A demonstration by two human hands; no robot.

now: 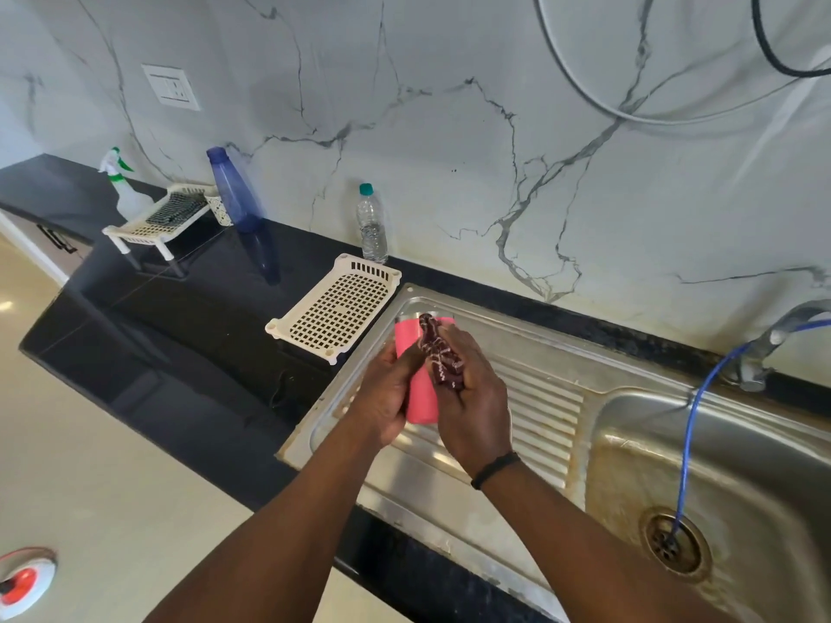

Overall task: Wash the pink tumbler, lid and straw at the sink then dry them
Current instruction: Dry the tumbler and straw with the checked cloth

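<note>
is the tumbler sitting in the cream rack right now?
No, the pink tumbler is held in the left hand over the sink's drainboard, while the cream rack beside it holds nothing.

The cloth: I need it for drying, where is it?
In the head view the cloth is bunched in the right hand, pressed against the pink tumbler that the left hand holds above the draining board.

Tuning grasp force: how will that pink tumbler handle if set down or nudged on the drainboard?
The pink tumbler looks rigid and smooth, so probably slippery if wet. It is tall and narrow, so upright on the ribbed drainboard it may tip; lying down, it would likely roll.
</note>
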